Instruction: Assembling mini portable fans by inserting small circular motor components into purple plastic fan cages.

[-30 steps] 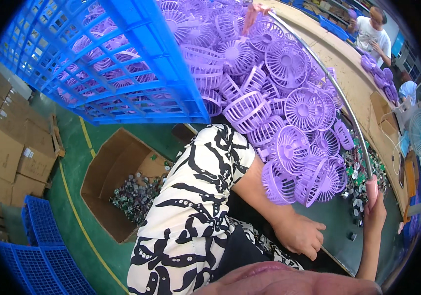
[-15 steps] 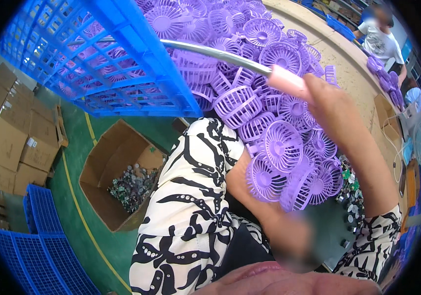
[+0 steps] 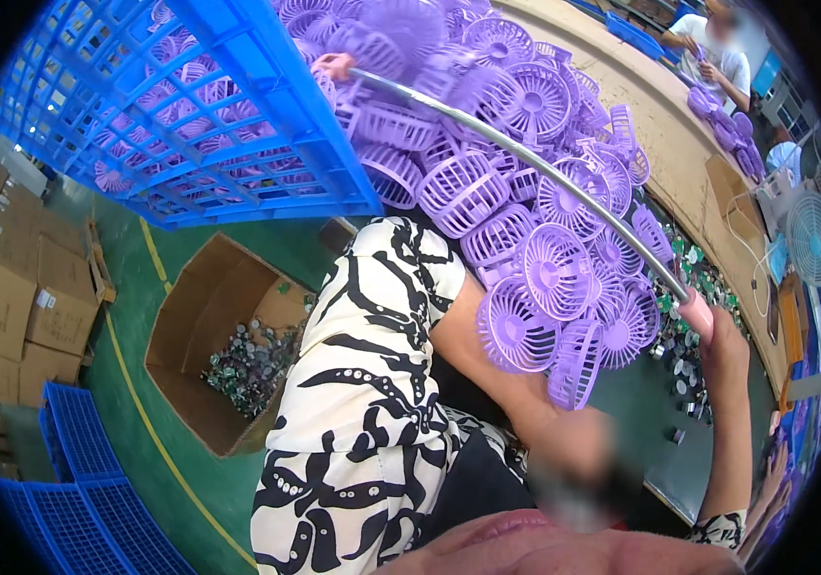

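My right hand [image 3: 725,347] is wrapped round the pink grip of a back scratcher [image 3: 544,165] with a long, slightly bent metal shaft. Its pink, finger-like tip rests among purple round slatted fan grilles [image 3: 463,192], just by the side of the blue crate [image 3: 334,182]. The grilles spill in a heap from the crate over the work surface, down to my left forearm. My left hand [image 3: 564,446] is low in the middle, below the nearest grilles; blur hides its fingers and anything in them.
An open cardboard box [image 3: 175,359] holding small round parts stands on the green floor at left. Stacked cartons [image 3: 32,278] and blue crates [image 3: 84,479] lie further left. Small green and silver parts [image 3: 683,359] lie by my right hand. A co-worker [image 3: 717,62] is at the far right.
My right hand has moved down and right with the back scratcher. Its tip has come from inside the crate to the heap outside. Some grilles have shifted; the co-worker's hands are now raised.
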Demonstrator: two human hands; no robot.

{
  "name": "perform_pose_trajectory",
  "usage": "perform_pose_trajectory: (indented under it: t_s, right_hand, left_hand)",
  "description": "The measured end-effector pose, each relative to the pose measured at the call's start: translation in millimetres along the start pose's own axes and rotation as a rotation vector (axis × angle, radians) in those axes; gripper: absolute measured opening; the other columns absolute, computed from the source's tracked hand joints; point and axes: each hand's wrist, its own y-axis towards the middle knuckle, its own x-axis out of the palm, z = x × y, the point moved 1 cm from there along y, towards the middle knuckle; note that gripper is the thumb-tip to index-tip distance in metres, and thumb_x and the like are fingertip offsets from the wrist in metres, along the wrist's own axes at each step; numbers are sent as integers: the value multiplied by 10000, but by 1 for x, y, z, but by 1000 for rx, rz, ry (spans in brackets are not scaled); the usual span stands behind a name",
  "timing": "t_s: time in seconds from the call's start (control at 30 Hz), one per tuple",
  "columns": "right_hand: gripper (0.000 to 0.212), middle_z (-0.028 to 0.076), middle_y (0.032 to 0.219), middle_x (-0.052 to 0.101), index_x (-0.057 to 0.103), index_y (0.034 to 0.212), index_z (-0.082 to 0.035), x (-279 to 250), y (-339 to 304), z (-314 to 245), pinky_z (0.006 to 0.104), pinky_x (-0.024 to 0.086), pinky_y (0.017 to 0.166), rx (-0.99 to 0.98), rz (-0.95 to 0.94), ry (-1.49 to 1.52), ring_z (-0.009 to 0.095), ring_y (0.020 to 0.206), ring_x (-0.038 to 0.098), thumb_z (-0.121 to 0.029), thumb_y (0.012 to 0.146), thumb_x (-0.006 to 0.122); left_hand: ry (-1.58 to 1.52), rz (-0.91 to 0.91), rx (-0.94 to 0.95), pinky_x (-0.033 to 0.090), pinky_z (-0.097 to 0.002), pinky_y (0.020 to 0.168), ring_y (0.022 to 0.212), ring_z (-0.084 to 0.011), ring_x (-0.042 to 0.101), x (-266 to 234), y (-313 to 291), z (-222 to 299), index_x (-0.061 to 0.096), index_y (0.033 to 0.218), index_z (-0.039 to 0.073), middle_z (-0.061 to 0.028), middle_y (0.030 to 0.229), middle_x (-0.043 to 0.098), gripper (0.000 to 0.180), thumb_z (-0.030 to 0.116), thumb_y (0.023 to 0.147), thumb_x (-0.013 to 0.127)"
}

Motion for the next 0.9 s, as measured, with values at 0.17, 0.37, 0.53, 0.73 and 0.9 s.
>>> perform_pose_trajectory:
  t_s: [0.17,0.37,0.53,0.73,0.9]
  right_hand:
    - [367,207,972,643,558,1123,-46,-11,-51,-9,479,512,731,231,-3,48,419,877,640,36,776,644]
    - [444,231,978,644,551,1157,-33,-10,-91,-7,484,517,742,345,38,46,436,882,642,75,738,648]
    - [436,192,892,648,581,1173,-12,-18,-98,-32,389,509,698,462,-126,418,344,790,657,66,744,567]
    - [560,30,838,584,544,1289,-31,-6,-64,-34,284,467,557,680,-148,735,125,622,553,-20,731,581]
    - [337,5,743,558,567,1079,-46,3,-25,-9,258,430,443,757,-198,829,99,504,519,-63,746,615]
  left_hand:
    - [11,96,51,412,-554,896,1071,-293,578,-3,3,-1,595,1169,152,-35,1061,631,466,220,735,751]
    - [83,177,-50,295,-684,1041,1344,-376,389,-16,4,4,580,1207,151,-133,1286,505,531,163,701,740]
    - [90,267,-77,262,-682,1080,1382,-407,363,-7,11,-6,579,1211,123,-183,1325,486,461,118,762,686]
    - [131,140,-164,271,-643,1114,1379,-383,403,-28,11,11,621,1165,87,-181,1279,567,334,149,837,601]
    - [180,36,-208,294,-647,1100,1361,-369,438,-13,2,4,605,1167,87,-149,1302,572,328,174,855,550]
